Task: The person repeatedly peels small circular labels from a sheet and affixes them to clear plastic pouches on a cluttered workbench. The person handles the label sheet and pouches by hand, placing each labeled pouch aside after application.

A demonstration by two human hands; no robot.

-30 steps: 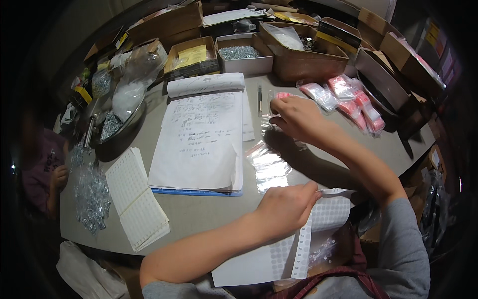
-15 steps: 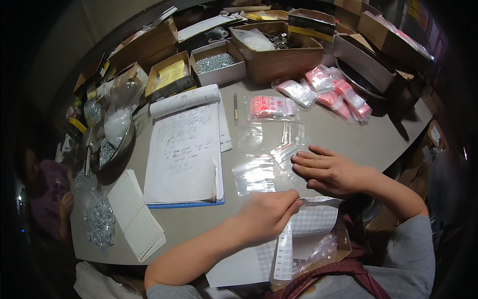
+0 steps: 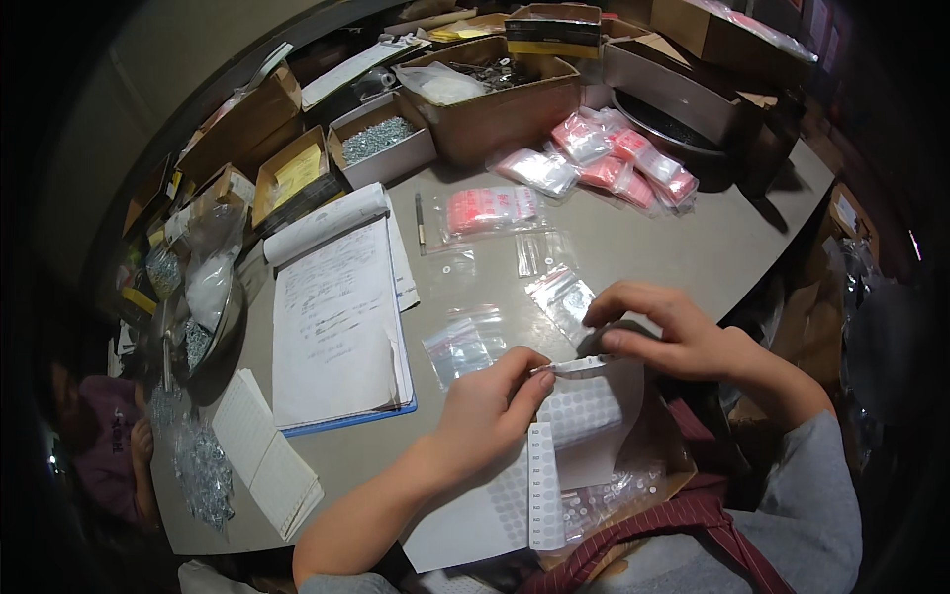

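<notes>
My left hand (image 3: 495, 398) pinches the top edge of a sheet of round white stickers (image 3: 579, 411) at the near edge of the table. Below it hangs a narrow sticker strip (image 3: 540, 490) with small print, over another sticker sheet (image 3: 465, 525). My right hand (image 3: 665, 329) arches with its fingers curved and apart, nothing visibly held, beside a small clear zip bag (image 3: 562, 300). More clear bags (image 3: 465, 345) lie left of it. Two clear bags, each bearing a small round white sticker, lie farther back: one left bag (image 3: 450, 272) and one right bag (image 3: 542, 252).
A notepad on a blue clipboard (image 3: 341, 337) lies left, near a folded paper (image 3: 267, 455) and small metal parts in bags (image 3: 203, 475). Red-and-clear bag packs (image 3: 614, 163) lie behind. Boxes (image 3: 495, 109) line the back. A person (image 3: 109, 436) is at far left.
The view has shifted, so the table's things sit farther left. My right hand has risen from lying flat on the small bag, its fingers now curved. My left hand keeps its pinch on the sheet.
</notes>
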